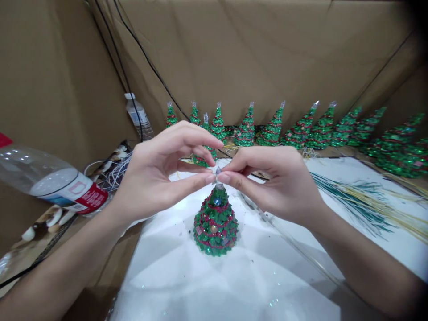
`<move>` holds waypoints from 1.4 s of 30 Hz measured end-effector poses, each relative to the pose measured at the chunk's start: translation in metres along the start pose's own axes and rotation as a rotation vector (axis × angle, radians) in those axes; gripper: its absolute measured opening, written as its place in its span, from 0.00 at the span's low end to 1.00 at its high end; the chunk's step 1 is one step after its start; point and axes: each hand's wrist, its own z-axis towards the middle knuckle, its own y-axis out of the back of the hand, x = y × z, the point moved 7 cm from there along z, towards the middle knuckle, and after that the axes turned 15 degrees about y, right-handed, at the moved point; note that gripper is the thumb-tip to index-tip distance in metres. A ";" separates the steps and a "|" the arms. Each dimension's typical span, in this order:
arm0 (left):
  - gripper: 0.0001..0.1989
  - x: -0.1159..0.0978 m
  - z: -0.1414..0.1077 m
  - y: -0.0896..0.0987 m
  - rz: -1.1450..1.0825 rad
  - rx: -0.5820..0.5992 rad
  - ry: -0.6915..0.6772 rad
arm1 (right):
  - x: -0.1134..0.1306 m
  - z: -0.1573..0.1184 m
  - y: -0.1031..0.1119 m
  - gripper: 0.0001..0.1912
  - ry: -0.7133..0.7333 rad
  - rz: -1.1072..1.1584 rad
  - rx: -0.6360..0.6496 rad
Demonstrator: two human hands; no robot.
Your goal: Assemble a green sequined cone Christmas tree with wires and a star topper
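A small green tree with red garlands and little ornaments [216, 223] stands upright on the white board [187, 285] in front of me. At its tip sits a small clear topper [218, 171]. My left hand [170, 171] pinches the topper's left side between thumb and a finger, its upper fingers raised. From the right, my right hand [267, 178] grips the topper with thumb and bent forefinger. The fingertips partly cover the topper.
A row of similar trees [245, 127] lines the back. Green and yellow wires [354, 200] lie at right. A large bottle [63, 183] leans at left, with a smaller bottle [138, 116] and white wires [115, 171] behind. A clear strand [294, 245] crosses the board.
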 end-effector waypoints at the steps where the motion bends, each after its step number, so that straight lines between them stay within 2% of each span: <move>1: 0.17 0.000 0.000 0.000 -0.006 -0.001 0.003 | 0.001 0.000 0.000 0.10 0.013 -0.002 0.002; 7: 0.17 0.001 -0.001 -0.001 -0.029 0.003 0.006 | 0.001 0.003 0.000 0.13 0.054 0.009 0.011; 17: 0.15 -0.002 -0.001 -0.003 0.027 0.005 -0.004 | -0.002 0.002 0.001 0.17 0.027 -0.003 0.023; 24: 0.14 -0.004 -0.002 -0.003 0.080 0.016 -0.008 | 0.002 0.003 0.002 0.14 0.027 -0.045 0.111; 30: 0.17 -0.006 -0.004 -0.004 0.067 0.039 -0.038 | 0.006 0.003 0.003 0.10 0.077 -0.105 0.155; 36: 0.17 -0.009 -0.005 -0.007 0.078 0.083 -0.090 | 0.006 0.003 0.002 0.12 0.083 -0.125 0.175; 42: 0.13 -0.005 -0.003 -0.007 0.037 0.101 0.002 | 0.001 0.003 0.001 0.15 0.003 -0.081 0.183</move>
